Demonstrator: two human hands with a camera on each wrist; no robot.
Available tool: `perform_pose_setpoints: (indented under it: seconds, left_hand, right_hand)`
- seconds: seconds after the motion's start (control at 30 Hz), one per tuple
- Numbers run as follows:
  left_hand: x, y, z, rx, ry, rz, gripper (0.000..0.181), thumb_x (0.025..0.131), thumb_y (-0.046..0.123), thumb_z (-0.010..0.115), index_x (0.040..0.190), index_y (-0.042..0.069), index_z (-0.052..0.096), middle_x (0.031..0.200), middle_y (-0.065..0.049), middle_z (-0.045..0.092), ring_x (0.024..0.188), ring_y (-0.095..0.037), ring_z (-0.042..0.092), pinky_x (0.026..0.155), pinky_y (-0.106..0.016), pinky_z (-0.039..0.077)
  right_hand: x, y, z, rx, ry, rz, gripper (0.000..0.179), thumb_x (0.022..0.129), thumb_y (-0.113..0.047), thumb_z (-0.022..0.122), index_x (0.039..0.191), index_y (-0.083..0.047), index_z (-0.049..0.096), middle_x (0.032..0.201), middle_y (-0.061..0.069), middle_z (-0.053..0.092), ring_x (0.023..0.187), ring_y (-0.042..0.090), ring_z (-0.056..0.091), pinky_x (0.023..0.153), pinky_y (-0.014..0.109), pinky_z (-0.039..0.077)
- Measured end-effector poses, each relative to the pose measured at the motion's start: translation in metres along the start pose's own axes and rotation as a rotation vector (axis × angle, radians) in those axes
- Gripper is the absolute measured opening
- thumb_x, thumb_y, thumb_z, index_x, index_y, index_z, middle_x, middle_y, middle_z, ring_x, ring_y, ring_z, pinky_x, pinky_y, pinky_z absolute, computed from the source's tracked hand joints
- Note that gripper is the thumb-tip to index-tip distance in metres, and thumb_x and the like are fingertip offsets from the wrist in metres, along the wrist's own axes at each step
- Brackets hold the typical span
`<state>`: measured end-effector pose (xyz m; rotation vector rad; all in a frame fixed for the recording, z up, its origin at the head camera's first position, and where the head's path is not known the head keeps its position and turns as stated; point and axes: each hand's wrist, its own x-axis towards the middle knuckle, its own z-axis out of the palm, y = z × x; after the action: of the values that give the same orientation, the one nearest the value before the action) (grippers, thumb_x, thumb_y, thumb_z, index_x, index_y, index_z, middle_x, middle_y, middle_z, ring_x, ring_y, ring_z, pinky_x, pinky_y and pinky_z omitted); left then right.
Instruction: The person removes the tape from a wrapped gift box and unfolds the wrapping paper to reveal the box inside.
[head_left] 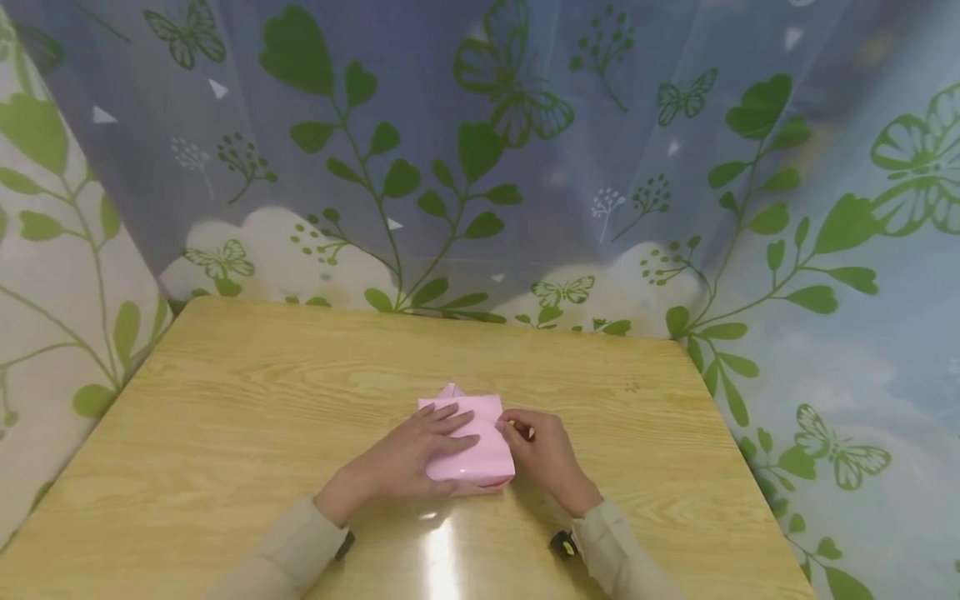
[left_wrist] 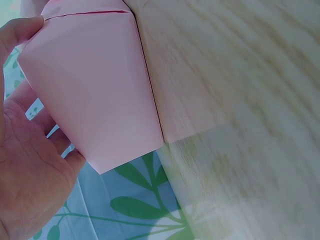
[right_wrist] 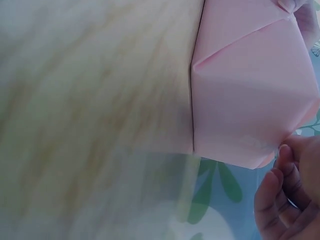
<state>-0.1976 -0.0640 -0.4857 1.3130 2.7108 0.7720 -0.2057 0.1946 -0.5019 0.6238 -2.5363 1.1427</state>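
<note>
A box-shaped bundle in pink paper (head_left: 486, 457) lies on the wooden table, with a small pointed fold of paper standing out at its far side. The left hand (head_left: 427, 454) rests on top of the bundle, its fingers spread across the paper. In the left wrist view, that hand's thumb touches the upper edge of the pink paper (left_wrist: 95, 90). At the bundle's right side, the right hand (head_left: 547, 454) pinches the paper's edge between thumb and curled fingers. A diagonal crease runs over the paper side (right_wrist: 250, 95) in the right wrist view. What the paper covers is hidden.
The wooden table (head_left: 247, 400) reaches back to a blue curtain (head_left: 420, 108) printed with green leaves and butterflies. Similar printed cloth (head_left: 847, 367) hangs along the right side. A small black device (head_left: 564, 545) is at the right wrist.
</note>
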Motion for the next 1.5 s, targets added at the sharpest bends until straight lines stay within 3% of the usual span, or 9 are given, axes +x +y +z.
perform_pose_setpoints:
  seconds: [0.27, 0.57, 0.87, 1.17, 1.5]
  left_hand:
    - [0.0018, -0.0027, 0.0025, -0.012, 0.006, 0.005, 0.063, 0.088, 0.044, 0.071, 0.144, 0.016, 0.059, 0.161, -0.007, 0.04, 0.152, -0.035, 0.031, 0.125, -0.057, 0.019]
    - [0.0024, -0.0015, 0.0008, -0.019, -0.006, 0.011, 0.063, 0.089, 0.044, 0.071, 0.144, 0.016, 0.059, 0.162, -0.007, 0.039, 0.152, -0.035, 0.029, 0.125, -0.058, 0.019]
    - [0.001, -0.0021, 0.0028, -0.015, -0.015, 0.0, 0.063, 0.089, 0.045, 0.07, 0.145, 0.017, 0.058, 0.162, -0.007, 0.038, 0.153, -0.034, 0.029, 0.125, -0.057, 0.018]
    - [-0.0003, -0.0024, 0.0026, 0.012, -0.002, -0.007, 0.064, 0.089, 0.048, 0.07, 0.144, 0.018, 0.059, 0.162, -0.006, 0.038, 0.153, -0.034, 0.029, 0.125, -0.057, 0.019]
    - [0.0007, -0.0003, 0.0007, 0.017, -0.016, -0.026, 0.065, 0.088, 0.046, 0.071, 0.145, 0.019, 0.058, 0.162, -0.006, 0.038, 0.153, -0.034, 0.029, 0.125, -0.056, 0.018]
  right_hand:
    - [0.0003, 0.0076, -0.0027, 0.075, 0.014, 0.086, 0.005, 0.097, -0.012, 0.069, 0.098, -0.008, 0.072, 0.063, -0.009, 0.056, 0.055, 0.002, 0.049, 0.047, 0.019, 0.043]
    - [0.0014, 0.0034, -0.0029, 0.021, -0.036, 0.084, 0.008, 0.095, -0.006, 0.07, 0.099, -0.012, 0.073, 0.062, -0.011, 0.053, 0.053, 0.0, 0.046, 0.046, 0.018, 0.039]
    - [0.0005, 0.0013, -0.0017, -0.05, -0.004, 0.0, 0.007, 0.091, -0.006, 0.074, 0.092, -0.013, 0.076, 0.061, -0.013, 0.051, 0.054, -0.002, 0.041, 0.046, 0.018, 0.036]
    - [0.0034, 0.0031, 0.0, -0.108, 0.018, -0.102, 0.007, 0.089, -0.005, 0.076, 0.091, -0.011, 0.077, 0.066, -0.009, 0.058, 0.058, -0.002, 0.044, 0.05, 0.018, 0.04]
    - [0.0037, 0.0061, 0.0002, -0.112, 0.006, -0.126, 0.006, 0.089, -0.005, 0.076, 0.09, -0.012, 0.075, 0.067, -0.008, 0.059, 0.059, -0.003, 0.044, 0.051, 0.017, 0.041]
